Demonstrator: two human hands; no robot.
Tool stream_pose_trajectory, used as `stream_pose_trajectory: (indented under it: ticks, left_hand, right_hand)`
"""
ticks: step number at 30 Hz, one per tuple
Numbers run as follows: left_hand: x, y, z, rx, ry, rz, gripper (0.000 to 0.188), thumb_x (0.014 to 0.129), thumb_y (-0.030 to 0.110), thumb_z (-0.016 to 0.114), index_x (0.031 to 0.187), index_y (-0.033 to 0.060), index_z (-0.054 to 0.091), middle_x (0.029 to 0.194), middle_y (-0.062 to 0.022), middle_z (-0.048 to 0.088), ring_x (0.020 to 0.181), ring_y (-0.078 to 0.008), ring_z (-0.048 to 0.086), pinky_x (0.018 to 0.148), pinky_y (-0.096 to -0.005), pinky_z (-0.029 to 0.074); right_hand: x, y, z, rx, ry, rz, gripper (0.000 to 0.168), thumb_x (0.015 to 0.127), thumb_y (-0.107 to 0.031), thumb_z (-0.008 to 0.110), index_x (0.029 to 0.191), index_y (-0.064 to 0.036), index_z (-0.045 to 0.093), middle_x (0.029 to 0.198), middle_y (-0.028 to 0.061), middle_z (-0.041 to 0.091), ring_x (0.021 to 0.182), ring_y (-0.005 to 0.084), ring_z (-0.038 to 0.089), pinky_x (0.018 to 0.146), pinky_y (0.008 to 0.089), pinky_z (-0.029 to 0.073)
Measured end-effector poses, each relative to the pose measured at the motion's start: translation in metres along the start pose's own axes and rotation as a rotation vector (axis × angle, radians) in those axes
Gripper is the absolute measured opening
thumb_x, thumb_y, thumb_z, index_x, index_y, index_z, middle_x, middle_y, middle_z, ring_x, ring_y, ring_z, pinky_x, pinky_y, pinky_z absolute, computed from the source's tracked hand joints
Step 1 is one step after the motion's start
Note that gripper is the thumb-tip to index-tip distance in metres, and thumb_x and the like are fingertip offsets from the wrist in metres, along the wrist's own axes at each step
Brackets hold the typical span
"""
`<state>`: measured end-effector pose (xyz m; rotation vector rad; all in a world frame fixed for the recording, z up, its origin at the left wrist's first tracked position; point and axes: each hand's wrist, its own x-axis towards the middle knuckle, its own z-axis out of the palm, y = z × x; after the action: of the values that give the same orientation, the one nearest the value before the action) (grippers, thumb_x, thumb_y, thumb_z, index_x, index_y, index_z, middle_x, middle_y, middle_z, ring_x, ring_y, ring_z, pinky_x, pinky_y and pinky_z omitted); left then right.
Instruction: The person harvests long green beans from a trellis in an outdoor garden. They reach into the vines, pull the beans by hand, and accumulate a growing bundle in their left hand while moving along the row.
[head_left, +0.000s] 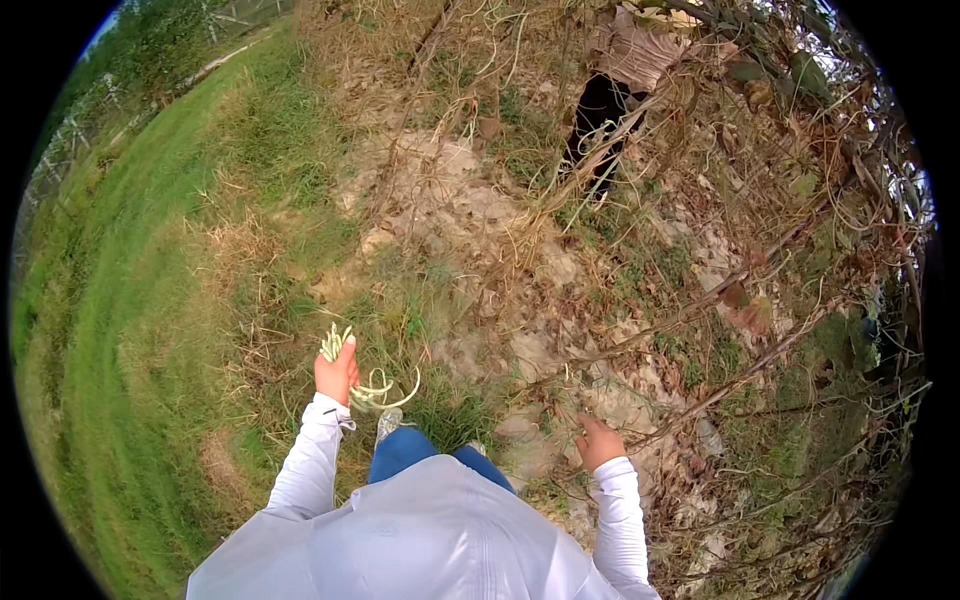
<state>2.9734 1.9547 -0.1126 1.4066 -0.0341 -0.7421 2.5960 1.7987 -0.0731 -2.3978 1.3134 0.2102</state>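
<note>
My left hand (337, 376) grips a bunch of pale green long beans (367, 396). Their short ends stick up above the thumb, and their long ends curl out on the right over my shoe (388, 424). Lower right, my right hand (601, 445) hovers over dry ground with the index finger stretched forward, and nothing shows in it. Close to that hand, on its right, runs a dry brown vine stem (697, 405). Part of the right hand's fingers is folded out of sight.
Tangled, mostly dried vines (817, 187) with withered leaves (750, 315) fill the right side. Farther ahead, a person in dark trousers (596, 120) stands partly hidden behind stems. Green grass (127, 300) stretches along the left, with a fence (75, 131) beyond. Leaf litter covers the sandy soil (450, 180).
</note>
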Motion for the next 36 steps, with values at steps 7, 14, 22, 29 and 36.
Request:
stream_pose_trajectory:
  ticks: [7, 14, 22, 29, 36]
  left_hand:
    - [0.084, 0.035, 0.03, 0.146, -0.442, -0.074, 0.022, 0.073, 0.016, 0.06, 0.065, 0.0056, 0.043, 0.042, 0.0014, 0.036, 0.032, -0.0084, 0.031, 0.031, -0.0242, 0.026]
    - [0.124, 0.041, -0.038, 0.195, -0.359, -0.135, 0.018, 0.073, 0.016, 0.06, 0.068, 0.0071, 0.045, 0.041, 0.003, 0.034, 0.031, -0.0073, 0.029, 0.031, -0.0232, 0.025]
    - [0.152, 0.039, -0.041, 0.188, -0.374, -0.223, 0.022, 0.072, 0.018, 0.06, 0.065, 0.0082, 0.042, 0.041, 0.0034, 0.032, 0.031, -0.0078, 0.028, 0.032, -0.0243, 0.024]
    - [0.152, 0.046, 0.026, 0.179, -0.477, -0.136, 0.026, 0.073, 0.018, 0.06, 0.06, 0.009, 0.039, 0.041, 0.0028, 0.033, 0.033, -0.0084, 0.028, 0.033, -0.025, 0.024]
    - [0.166, 0.053, 0.068, 0.176, -0.36, -0.134, 0.025, 0.074, 0.016, 0.058, 0.059, 0.0088, 0.039, 0.04, 0.0025, 0.031, 0.031, -0.0087, 0.028, 0.032, -0.0256, 0.026]
  right_hand:
    - [-0.056, -0.034, 0.041, -0.046, -0.479, 0.488, 0.04, 0.074, -0.02, 0.051, 0.112, -0.009, 0.043, 0.1, 0.0161, 0.052, 0.087, 0.0307, 0.052, 0.075, 0.0361, 0.041]
    - [0.026, -0.136, 0.023, 0.424, 0.059, 0.213, 0.036, 0.074, -0.016, 0.052, 0.109, -0.01, 0.046, 0.096, 0.0133, 0.055, 0.085, 0.0253, 0.055, 0.073, 0.0311, 0.043]
    - [-0.016, -0.114, 0.032, 0.239, -0.136, 0.522, 0.04, 0.074, -0.02, 0.053, 0.112, -0.009, 0.044, 0.103, 0.014, 0.052, 0.089, 0.0256, 0.053, 0.076, 0.0327, 0.042]
    - [-0.025, -0.066, 0.052, 0.266, -0.188, 0.61, 0.037, 0.075, -0.022, 0.051, 0.109, -0.009, 0.047, 0.098, 0.0133, 0.055, 0.087, 0.0256, 0.054, 0.075, 0.0313, 0.042]
    - [0.122, -0.006, 0.008, 0.483, 0.062, 0.438, 0.026, 0.076, -0.016, 0.047, 0.099, -0.004, 0.054, 0.091, 0.0129, 0.057, 0.082, 0.0222, 0.056, 0.072, 0.0285, 0.043]
